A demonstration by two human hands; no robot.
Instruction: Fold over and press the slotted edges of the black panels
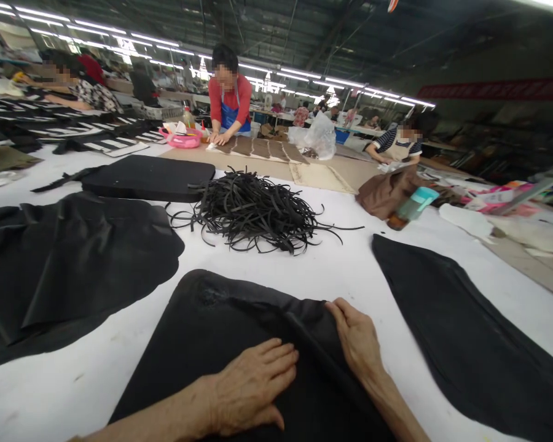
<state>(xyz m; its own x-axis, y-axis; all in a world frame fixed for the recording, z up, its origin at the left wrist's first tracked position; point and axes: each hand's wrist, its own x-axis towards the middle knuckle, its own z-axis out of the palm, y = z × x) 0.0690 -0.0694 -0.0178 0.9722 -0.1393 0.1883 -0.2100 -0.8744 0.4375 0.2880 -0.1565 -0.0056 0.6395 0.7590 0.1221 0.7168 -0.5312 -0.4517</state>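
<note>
A black fabric panel (212, 331) lies on the white table (350, 270) right in front of me. My left hand (251, 387) rests flat on it, fingers stretched out to the right. My right hand (357, 337) lies on the panel's right edge, fingers curled over a raised fold of the fabric. A pile of thin black strips (253, 212) sits just beyond the panel, apart from both hands.
Black fabric pieces lie at left (69, 258) and right (465, 331); a black pad (152, 177) is behind. A teal cup (415, 205) and brown cloth (387, 190) sit far right. A person in red (229, 98) and others work across the table.
</note>
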